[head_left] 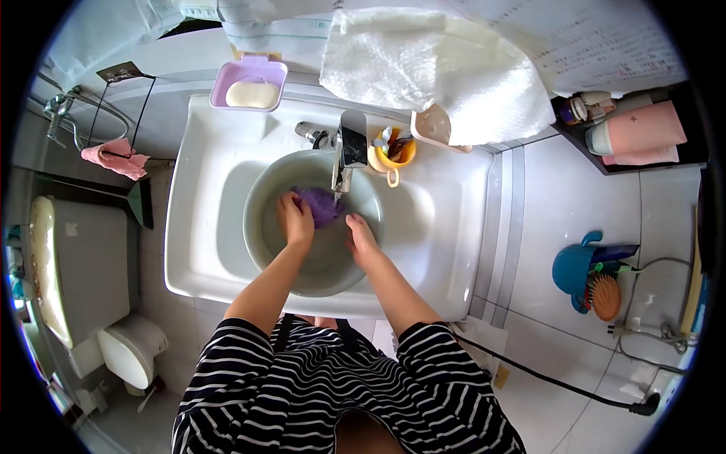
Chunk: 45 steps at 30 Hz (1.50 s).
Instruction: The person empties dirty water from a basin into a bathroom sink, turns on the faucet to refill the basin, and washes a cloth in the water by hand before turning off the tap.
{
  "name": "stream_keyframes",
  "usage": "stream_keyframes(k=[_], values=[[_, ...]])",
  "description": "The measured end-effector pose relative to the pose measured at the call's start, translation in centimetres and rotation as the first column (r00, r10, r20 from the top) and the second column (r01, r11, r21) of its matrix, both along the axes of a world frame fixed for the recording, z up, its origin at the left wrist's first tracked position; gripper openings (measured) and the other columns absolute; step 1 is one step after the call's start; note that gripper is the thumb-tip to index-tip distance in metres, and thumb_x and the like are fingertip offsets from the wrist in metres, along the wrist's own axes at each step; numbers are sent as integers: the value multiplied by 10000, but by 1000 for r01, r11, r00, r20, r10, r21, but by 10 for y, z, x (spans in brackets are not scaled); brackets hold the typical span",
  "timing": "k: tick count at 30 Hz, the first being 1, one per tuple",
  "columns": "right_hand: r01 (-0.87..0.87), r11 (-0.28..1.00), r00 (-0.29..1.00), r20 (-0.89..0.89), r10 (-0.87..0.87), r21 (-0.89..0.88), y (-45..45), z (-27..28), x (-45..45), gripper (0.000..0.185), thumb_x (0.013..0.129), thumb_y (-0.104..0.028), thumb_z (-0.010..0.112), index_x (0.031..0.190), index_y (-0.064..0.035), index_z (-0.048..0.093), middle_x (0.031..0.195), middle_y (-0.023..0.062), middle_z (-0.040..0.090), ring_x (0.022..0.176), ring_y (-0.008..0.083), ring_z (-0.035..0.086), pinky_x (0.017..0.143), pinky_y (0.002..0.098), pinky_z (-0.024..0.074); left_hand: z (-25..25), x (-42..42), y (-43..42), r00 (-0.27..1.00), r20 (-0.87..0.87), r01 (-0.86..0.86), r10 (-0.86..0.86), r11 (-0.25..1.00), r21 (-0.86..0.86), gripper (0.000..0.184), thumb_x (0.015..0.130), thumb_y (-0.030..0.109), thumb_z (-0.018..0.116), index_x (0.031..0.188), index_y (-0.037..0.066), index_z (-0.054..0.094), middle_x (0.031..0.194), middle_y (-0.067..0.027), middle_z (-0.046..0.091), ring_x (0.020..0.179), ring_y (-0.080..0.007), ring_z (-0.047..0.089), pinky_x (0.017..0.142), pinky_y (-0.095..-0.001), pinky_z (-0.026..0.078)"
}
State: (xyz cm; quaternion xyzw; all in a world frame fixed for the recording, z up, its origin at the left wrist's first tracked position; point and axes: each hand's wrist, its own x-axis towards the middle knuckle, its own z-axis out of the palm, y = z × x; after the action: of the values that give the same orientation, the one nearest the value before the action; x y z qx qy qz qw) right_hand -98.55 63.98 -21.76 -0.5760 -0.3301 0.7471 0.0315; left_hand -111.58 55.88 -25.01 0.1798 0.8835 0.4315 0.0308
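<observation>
A round grey-green basin (265, 250) stands in the white sink (204, 280), under the metal faucet (342, 180). Inside it, below the spout, lies a purple cloth (321, 206) that looks wet. My left hand (296, 219) is closed on the cloth's left edge, with the fingertips partly hidden. To the right of the cloth, my right hand (361, 233) is inside the basin with its fingers apart, holding nothing that I can see.
Behind the basin are a lilac soap dish (219, 89) with white soap (252, 94), a yellow cup (404, 157) and a white towel (431, 68). On the right wall hang a blue holder (569, 268) with a brush (605, 296) and a black shelf (616, 164). A toilet (132, 352) stands left.
</observation>
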Motion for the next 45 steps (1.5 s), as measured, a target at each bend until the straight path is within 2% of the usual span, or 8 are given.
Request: stream_keyframes(k=[4,8,11,19,23,30,38,45], values=[[47,999,998,43,-46,-21,3,2,-23,505,846,-444,507,1256,-167,409,1257,41,436,1170,222,382,941,398,333,11,13,1,970,79,241,-229,938,-248,526,723,219,660,1195,107,459,1180,-189,430,1081,-358,446,885,-412,407],[138,928,926,-287,-245,-347,9,-7,-36,431,841,-454,501,1093,-106,524,1044,59,566,948,225,524,842,386,415,-22,19,20,463,793,230,-396,918,324,397,727,143,659,1101,94,537,941,-88,577,872,-205,567,787,-316,461],[145,895,897,-326,-299,-422,21,-16,-30,357,787,-430,601,893,-93,555,876,74,585,840,226,572,789,374,466,64,29,12,540,565,355,-624,777,519,217,742,89,662,902,73,516,846,-27,541,785,-120,504,719,-271,442],[10,800,678,-585,-446,-599,-8,-24,-24,256,854,-361,543,871,-105,556,734,18,542,638,143,546,549,296,463,109,33,-5,698,-185,716,-691,680,158,159,737,201,643,628,95,596,635,-107,583,577,-309,570,546,-384,468],[461,872,870,-111,-481,-167,-33,29,-39,253,904,-302,461,883,-75,570,882,67,591,794,191,598,671,338,501,85,11,11,858,140,498,-493,867,-1,247,812,267,554,683,69,627,610,-145,569,562,-343,555,529,-404,450],[171,880,752,-519,-407,-443,-11,-17,7,366,921,-435,391,749,-125,485,729,13,522,678,152,520,585,291,446,138,50,-10,718,-35,689,-695,704,169,171,772,203,588,708,49,552,703,-116,563,619,-330,553,548,-387,442],[113,963,931,-366,-17,244,6,79,29,187,864,-243,582,969,-99,526,1003,9,557,891,101,491,840,282,378,98,22,-31,616,594,265,-517,847,462,371,725,99,569,1085,20,532,844,-79,564,772,-163,534,691,-283,439],[237,971,711,-688,-145,40,2,151,32,80,880,-209,531,926,-148,508,1197,94,506,1118,254,446,962,446,320,56,23,-43,469,769,296,-436,897,328,261,771,111,537,1012,16,568,886,-62,577,795,-145,533,716,-257,438]])
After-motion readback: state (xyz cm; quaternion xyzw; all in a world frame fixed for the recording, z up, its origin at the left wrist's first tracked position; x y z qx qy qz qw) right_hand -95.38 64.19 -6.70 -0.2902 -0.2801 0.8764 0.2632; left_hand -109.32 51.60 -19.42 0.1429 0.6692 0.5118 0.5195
